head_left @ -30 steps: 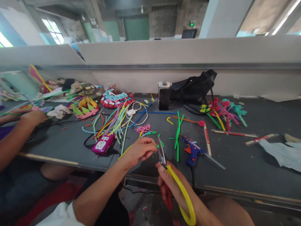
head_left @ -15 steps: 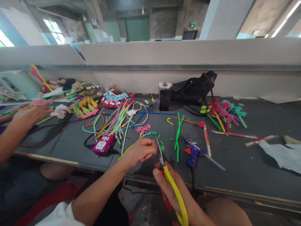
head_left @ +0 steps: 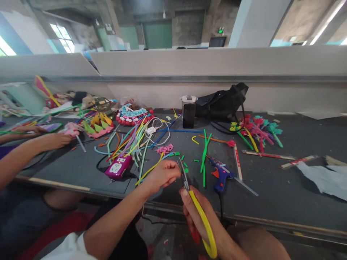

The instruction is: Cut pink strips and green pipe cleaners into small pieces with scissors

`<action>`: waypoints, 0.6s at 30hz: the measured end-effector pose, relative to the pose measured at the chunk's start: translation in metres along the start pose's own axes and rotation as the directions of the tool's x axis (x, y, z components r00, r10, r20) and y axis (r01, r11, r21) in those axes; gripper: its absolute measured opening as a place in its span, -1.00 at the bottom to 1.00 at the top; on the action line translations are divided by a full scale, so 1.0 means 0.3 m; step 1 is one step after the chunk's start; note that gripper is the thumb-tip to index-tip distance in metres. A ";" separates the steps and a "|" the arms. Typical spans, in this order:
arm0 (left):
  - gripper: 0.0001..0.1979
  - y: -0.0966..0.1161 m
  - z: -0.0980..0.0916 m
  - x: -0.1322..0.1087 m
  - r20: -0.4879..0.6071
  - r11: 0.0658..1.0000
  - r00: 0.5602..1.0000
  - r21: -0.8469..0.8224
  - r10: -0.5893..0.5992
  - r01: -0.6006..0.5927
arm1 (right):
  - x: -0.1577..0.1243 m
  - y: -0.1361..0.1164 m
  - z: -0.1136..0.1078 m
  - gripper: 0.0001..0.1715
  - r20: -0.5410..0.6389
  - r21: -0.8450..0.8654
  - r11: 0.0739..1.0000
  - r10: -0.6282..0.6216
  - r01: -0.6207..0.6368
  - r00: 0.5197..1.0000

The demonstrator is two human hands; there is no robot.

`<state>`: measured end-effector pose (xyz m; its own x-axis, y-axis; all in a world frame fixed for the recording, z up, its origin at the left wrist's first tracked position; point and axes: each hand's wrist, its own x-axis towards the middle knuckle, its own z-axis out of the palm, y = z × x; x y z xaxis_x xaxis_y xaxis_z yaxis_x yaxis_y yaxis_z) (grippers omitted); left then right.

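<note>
My right hand [head_left: 199,211] grips scissors [head_left: 204,220] with yellow and red handles, their blades pointing away from me and slightly parted. Just left of the blades, my left hand [head_left: 165,175] is closed in a pinch; what it holds, if anything, is too small to make out. Short green cut pieces [head_left: 185,170] lie on the table beyond the blades. Longer green strips [head_left: 204,155] cross each other to the right, near a blue glue gun [head_left: 222,177]. A pink twisted piece [head_left: 165,148] lies beyond my left hand.
Colored strips [head_left: 135,135] and a purple box [head_left: 118,167] lie left. A cup [head_left: 189,112] and black bag [head_left: 222,103] stand at the back. Pom-pom flowers [head_left: 258,128] are at right. Another person's hand [head_left: 58,140] holds a pink item [head_left: 72,129] at far left.
The fingers of my right hand have shifted on the scissors, and the blades look slightly closer together. My left hand has hardly moved. The other person's hand has moved right with a pink item.
</note>
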<state>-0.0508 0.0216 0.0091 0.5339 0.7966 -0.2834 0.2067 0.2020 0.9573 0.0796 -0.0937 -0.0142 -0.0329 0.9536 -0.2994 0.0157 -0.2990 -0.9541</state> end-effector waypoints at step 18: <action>-0.91 -0.020 0.029 0.033 -0.041 0.994 0.994 0.036 -0.101 0.102 | 0.017 0.016 -0.034 -0.26 0.059 0.184 0.964 0.182 -0.189 0.982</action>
<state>-0.0396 0.0234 0.0001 0.4763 0.7949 -0.3759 0.2895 0.2620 0.9206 0.0897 -0.0901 -0.0202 -0.0882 0.8796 -0.4674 -0.1629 -0.4757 -0.8644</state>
